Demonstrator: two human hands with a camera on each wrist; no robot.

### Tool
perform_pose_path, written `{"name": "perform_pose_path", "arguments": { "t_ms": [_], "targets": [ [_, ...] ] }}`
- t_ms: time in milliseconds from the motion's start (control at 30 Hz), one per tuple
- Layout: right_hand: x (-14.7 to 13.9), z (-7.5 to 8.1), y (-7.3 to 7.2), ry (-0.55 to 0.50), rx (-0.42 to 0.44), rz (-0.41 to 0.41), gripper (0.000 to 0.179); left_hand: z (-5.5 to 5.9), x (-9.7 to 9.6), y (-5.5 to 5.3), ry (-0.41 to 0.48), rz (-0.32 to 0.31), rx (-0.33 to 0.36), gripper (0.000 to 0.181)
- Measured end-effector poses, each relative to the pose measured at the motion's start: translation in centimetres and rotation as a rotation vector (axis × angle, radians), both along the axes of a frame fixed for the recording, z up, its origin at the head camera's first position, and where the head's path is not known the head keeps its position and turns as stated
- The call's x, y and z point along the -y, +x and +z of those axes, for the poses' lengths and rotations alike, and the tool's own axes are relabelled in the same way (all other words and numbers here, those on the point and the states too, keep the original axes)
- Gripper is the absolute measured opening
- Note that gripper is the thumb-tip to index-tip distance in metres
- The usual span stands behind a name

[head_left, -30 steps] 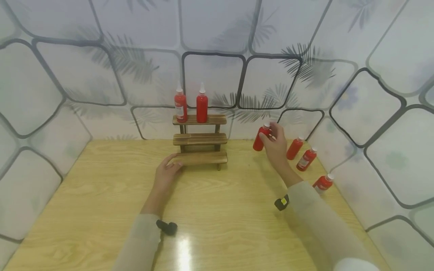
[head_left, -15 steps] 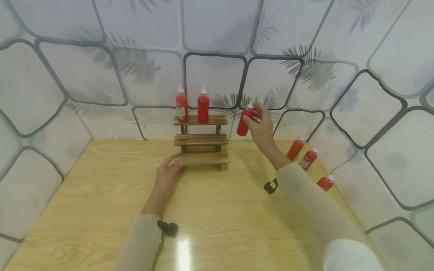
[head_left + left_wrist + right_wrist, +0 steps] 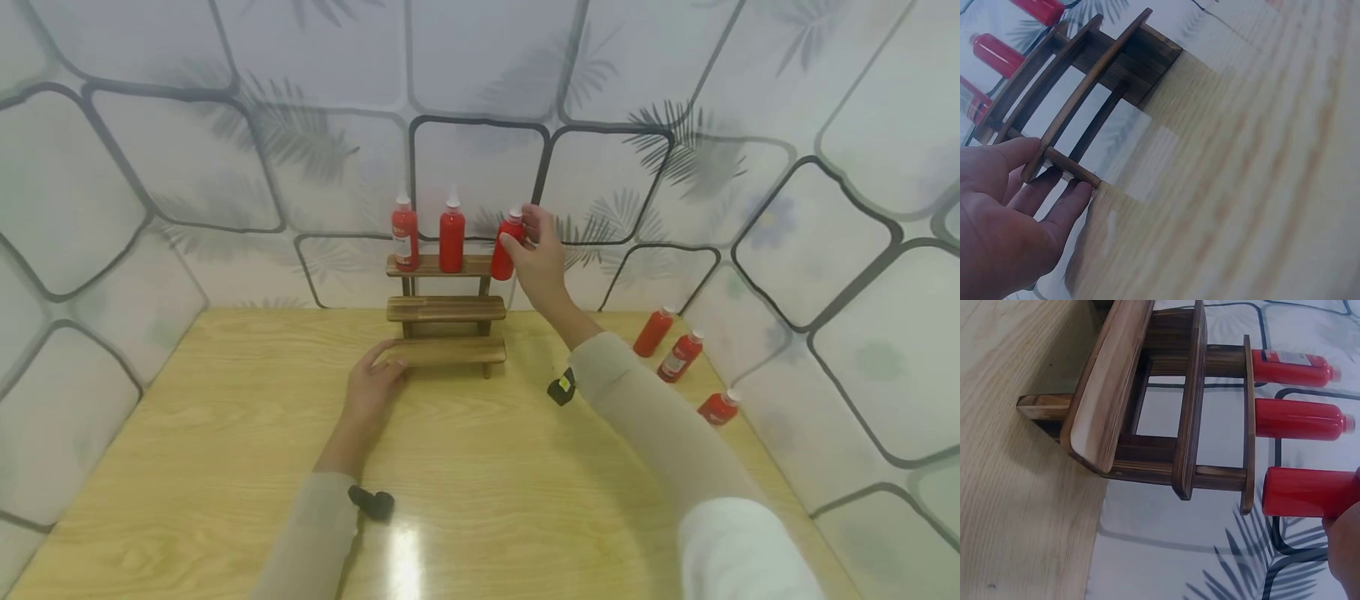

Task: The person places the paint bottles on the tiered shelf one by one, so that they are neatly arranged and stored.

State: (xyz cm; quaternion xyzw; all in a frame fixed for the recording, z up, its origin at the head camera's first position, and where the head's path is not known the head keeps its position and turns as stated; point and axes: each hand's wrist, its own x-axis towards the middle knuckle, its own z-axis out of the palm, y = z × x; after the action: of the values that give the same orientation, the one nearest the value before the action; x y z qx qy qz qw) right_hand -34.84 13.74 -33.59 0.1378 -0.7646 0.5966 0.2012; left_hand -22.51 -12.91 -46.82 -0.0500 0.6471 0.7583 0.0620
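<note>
A three-step wooden display stand [image 3: 446, 309] stands against the back wall. My left hand [image 3: 371, 390] grips the left end of its lowest step, thumb over the front edge and fingers beneath, as the left wrist view shows. With my right hand [image 3: 542, 262] I hold a red squeeze bottle [image 3: 505, 252] by its upper part at the right end of the top step. In the right wrist view that bottle's base [image 3: 1269, 491] is a small gap away from the step. Two red bottles with white nozzle tips, one labelled [image 3: 405, 237] and one plain [image 3: 452, 240], stand upright on the top step.
Several more red bottles stand on the table along the right wall: a plain one [image 3: 653, 332], a labelled one [image 3: 680, 357] and a nearer one [image 3: 718, 408] partly behind my right sleeve [image 3: 652, 425]. The wooden table [image 3: 465, 483] meets patterned walls at the back and sides.
My right hand has carried its bottle up and left, from over the table at right to the top step's right end. The left hand has stayed on the stand.
</note>
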Motion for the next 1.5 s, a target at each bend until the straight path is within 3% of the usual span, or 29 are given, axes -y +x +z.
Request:
{"name": "perform_pose_path", "arguments": {
  "t_ms": [67,300,733,900,1233,1500],
  "targets": [
    [0.6,-0.1,-0.5,0.005,0.014,0.002,0.054,-0.3,0.1,-0.1,-0.008,-0.003,-0.002,0.060],
    [2.0,-0.6,-1.6,0.067,-0.008,-0.016,0.054,-2.9,0.2,-1.2,-0.029,0.033,-0.022,0.060],
    [2.5,-0.8,-3.1,0.081,-0.027,-0.033,0.055,-2.6,0.1,-1.5,0.005,0.035,0.001,0.059],
    [2.6,-0.9,-3.2,0.092,-0.011,-0.041,0.056,-2.7,0.0,-1.6,-0.019,0.049,-0.015,0.058],
    [1.4,-0.7,-1.9,0.102,0.044,-0.061,0.068,-2.9,0.0,-1.5,-0.048,0.041,-0.043,0.058],
    [-1.4,-0.9,1.1,0.130,0.016,-0.054,0.067,-2.6,0.1,-1.2,-0.033,0.035,-0.051,0.059]
  ]
}}
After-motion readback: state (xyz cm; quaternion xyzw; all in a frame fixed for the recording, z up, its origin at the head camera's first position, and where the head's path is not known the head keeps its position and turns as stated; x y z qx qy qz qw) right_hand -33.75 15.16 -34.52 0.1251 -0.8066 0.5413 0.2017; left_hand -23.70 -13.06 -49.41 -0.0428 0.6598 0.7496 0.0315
